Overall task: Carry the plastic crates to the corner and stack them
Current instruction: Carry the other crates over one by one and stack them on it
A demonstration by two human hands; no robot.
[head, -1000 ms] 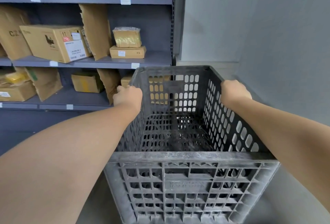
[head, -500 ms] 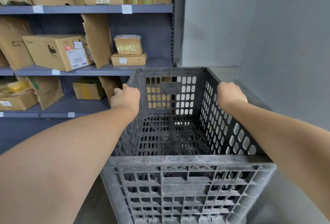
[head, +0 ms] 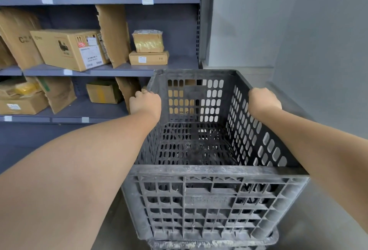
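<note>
A: Which step is this?

B: Stacking, I'd say. The crate point(head: 211, 150) hangs between the two hands, and under its near bottom edge the rim of a second crate point(head: 213, 244) shows. So it looks to be going down onto that one.

A: How are the hands?

B: Both are clenched on the top rim. The left hand point(head: 146, 103) wraps the left wall's rim, the right hand point(head: 262, 101) wraps the right wall's rim, both towards the far end.

A: Is it seated yet?

B: I cannot tell. The lower rim peeks out just below the near wall, but the joint itself is hidden.

A: What does the next move call for?

B: Squaring the corners over the lower rim, then easing it straight down before letting go. Fingers on the outside should stay clear of the walls.

A: And how does the crate look?

B: Dark grey plastic, dusty and scuffed, empty. Side walls pierced with oval slots, floor slotted too, near wall a ribbed grid. Beyond the left hand stand shelves point(head: 111, 70) of boxes; beyond the right, a bare wall point(head: 298, 30).
</note>
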